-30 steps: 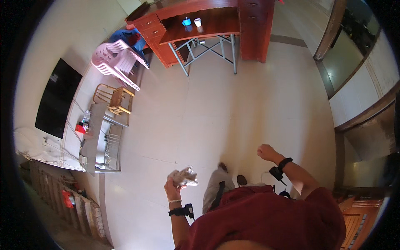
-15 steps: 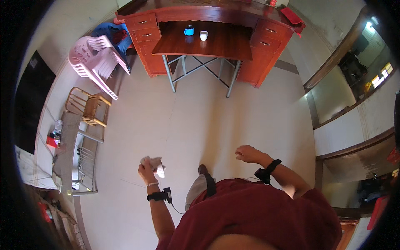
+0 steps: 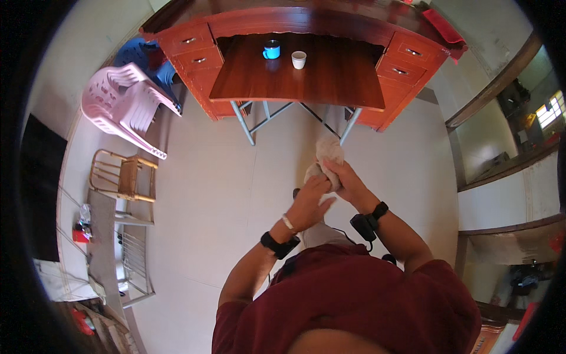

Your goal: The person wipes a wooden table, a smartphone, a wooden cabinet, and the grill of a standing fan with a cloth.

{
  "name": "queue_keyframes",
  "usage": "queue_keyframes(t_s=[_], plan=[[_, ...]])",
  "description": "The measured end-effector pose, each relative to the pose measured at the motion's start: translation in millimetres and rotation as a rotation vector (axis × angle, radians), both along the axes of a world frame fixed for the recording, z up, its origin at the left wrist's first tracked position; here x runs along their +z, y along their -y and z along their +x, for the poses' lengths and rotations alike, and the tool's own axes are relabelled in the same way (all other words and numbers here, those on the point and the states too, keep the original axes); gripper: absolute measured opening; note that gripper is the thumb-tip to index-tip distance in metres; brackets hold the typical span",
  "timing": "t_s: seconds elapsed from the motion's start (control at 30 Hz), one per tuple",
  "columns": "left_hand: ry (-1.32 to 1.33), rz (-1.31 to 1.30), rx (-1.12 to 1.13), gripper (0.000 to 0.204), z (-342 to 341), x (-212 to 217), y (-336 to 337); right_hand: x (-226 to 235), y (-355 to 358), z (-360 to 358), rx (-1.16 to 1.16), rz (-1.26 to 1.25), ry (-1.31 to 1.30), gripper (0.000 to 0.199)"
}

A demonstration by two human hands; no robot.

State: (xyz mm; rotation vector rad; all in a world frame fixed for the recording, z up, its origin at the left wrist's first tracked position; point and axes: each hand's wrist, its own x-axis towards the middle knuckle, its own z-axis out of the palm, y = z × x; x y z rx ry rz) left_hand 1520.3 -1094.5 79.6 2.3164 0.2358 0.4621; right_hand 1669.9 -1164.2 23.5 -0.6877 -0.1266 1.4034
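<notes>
A crumpled beige cloth (image 3: 329,150) is bunched between my two hands in front of my body, above the floor. My right hand (image 3: 351,184) is closed round its right side. My left hand (image 3: 308,204) has its fingers bent against the lower left part of the cloth, its thumb sticking out. Beyond them stands a brown folding table (image 3: 259,82) with metal legs. On its top are a light blue mug (image 3: 271,51) with a dark rim and, to its right, a small white cup (image 3: 299,59).
Behind the table is a reddish wooden desk (image 3: 194,50) with drawers. Stacked pink plastic chairs (image 3: 121,100) and a small bamboo chair (image 3: 127,177) line the left wall, near a narrow bench (image 3: 101,236). Tiled floor (image 3: 200,236) lies between me and the table.
My hands have come together from far apart, and the cloth from my left hand is now in both. The table appears closer, so I have moved toward it.
</notes>
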Motion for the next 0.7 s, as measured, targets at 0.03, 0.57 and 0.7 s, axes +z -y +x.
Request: queue_keyframes(t_s=[0.03,0.57,0.7], plan=[[-0.104,-0.035,-0.045,0.034,26.2,7.9,-13.1,-10.8,-20.5,27.4,-0.018,-0.058,0.028,0.052],[-0.261,-0.678,0.666,0.023,157.8,-24.1,-358.5,-137.5,-321.0,325.4,0.288,-0.524,1.705,0.067],[-0.412,-0.649,0.734,0.023,169.7,-44.9,-407.4,-154.0,-366.5,309.0,0.439,-0.578,1.794,0.067]])
